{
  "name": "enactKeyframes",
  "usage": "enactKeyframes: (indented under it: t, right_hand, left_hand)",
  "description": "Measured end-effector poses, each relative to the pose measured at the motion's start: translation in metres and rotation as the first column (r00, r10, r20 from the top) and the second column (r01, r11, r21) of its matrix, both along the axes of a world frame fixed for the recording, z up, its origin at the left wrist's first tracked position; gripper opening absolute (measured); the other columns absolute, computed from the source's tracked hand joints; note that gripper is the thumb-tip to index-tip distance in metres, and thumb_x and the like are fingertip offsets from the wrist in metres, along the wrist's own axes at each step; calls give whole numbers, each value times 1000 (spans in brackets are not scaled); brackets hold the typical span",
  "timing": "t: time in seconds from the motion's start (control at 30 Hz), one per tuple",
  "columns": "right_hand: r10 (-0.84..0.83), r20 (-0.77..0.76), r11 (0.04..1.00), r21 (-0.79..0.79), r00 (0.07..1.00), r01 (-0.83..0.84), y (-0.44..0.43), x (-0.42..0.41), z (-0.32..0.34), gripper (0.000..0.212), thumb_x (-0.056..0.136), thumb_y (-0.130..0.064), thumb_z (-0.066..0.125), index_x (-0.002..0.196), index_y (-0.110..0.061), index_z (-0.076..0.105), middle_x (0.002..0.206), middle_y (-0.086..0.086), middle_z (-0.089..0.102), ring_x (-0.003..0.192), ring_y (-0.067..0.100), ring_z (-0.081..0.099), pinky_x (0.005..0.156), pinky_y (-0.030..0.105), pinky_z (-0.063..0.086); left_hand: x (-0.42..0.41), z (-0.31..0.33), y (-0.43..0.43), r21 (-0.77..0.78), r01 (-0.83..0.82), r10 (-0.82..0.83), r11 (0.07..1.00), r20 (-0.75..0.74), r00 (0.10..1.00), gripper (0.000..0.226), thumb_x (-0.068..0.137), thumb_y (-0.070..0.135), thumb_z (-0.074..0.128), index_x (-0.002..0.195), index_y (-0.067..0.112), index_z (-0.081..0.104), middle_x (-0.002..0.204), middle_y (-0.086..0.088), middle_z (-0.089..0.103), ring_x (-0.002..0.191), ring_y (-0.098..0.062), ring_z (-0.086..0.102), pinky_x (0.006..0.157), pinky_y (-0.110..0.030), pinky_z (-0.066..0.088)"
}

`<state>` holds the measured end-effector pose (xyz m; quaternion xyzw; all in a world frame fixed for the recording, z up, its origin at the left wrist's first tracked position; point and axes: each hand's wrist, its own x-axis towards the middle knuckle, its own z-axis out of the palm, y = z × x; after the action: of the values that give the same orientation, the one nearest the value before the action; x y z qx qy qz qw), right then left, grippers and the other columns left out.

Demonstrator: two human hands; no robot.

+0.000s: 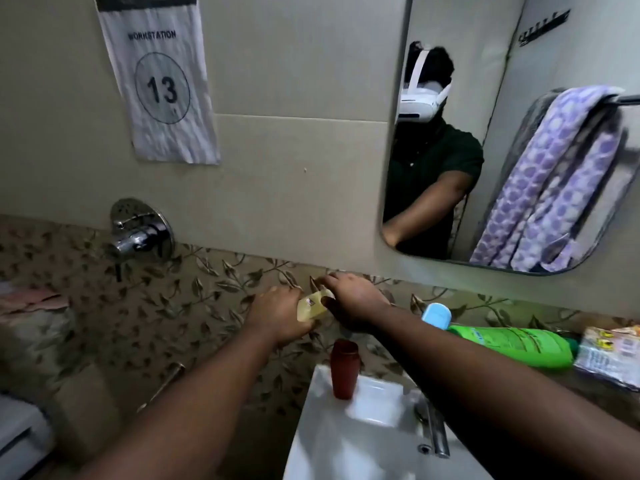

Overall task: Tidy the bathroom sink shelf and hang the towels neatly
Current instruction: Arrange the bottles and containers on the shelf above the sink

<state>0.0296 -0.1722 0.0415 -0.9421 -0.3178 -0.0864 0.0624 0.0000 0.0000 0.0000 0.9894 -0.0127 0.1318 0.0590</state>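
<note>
A bathroom, labelled as a workstation.
White sink [349,434] under a wall mirror [498,36], a towel [554,174] on a rail [628,99] reflected there, chrome tap [136,235] on tiles [298,150], paper sign [159,88] reading "WORKSTATION 13".

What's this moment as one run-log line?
left hand, right hand: both hold small yellow packet | dark red plastic bottle: upright on white sink rim

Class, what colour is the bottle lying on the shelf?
The bottle is bright green; head view.
</note>
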Motion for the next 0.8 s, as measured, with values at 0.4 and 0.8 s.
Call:
enactKeyframes:
  t: [0.4,0.8]
  right_hand:
    - [-88,-198,986,119,976,113,12,30,-4,52,84,-24,75,133,-22,59,132,4,65,121,27,60,97,36,48]
    - [-160,-408,803,476,899,359,-3,29,-8,43,70,-24,91,94,-23,55,91,-5,68,84,17,62,63,29,45]
  left_hand:
    - [28,19,19,-431,183,-183,884,41,982,54,67,17,88,116,25,66,111,3,70,98,-17,66,81,-33,55]
    - [61,19,8,-816,167,-209,554,58,976,36,82,-6,73,90,29,72,90,1,78,92,-20,74,87,-44,61]
